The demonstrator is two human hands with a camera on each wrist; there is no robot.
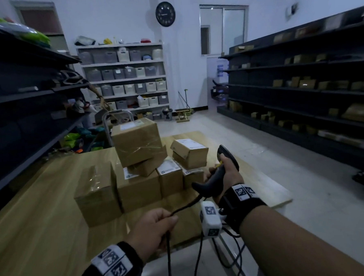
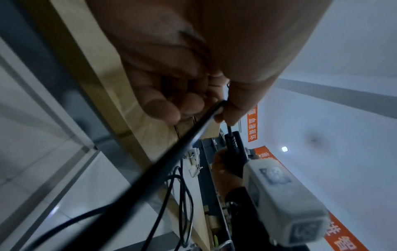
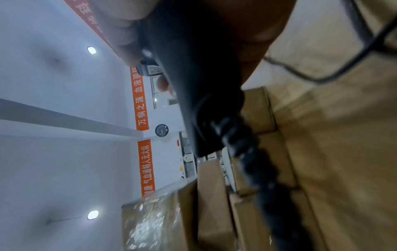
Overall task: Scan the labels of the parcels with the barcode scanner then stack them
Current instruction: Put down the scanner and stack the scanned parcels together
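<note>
Several brown cardboard parcels (image 1: 137,183) with white labels stand stacked in a cluster on the wooden table (image 1: 42,210); the tallest one (image 1: 137,140) tops the pile. My right hand (image 1: 226,173) grips the black barcode scanner (image 1: 219,171) by its handle, just right of the parcels, head pointing away. The scanner handle (image 3: 193,76) fills the right wrist view, parcels (image 3: 214,203) behind it. My left hand (image 1: 154,227) pinches the scanner's black cable (image 1: 181,210) near the table's front edge. Thumb and forefinger hold the cable (image 2: 193,135) in the left wrist view.
Dark shelving (image 1: 301,83) with small boxes lines the right side; more dark shelves (image 1: 25,100) run along the left. A white rack of bins (image 1: 126,77) stands against the far wall. Loose cables (image 1: 227,261) hang below the table's front edge. Tiled floor (image 1: 285,163) lies to the right.
</note>
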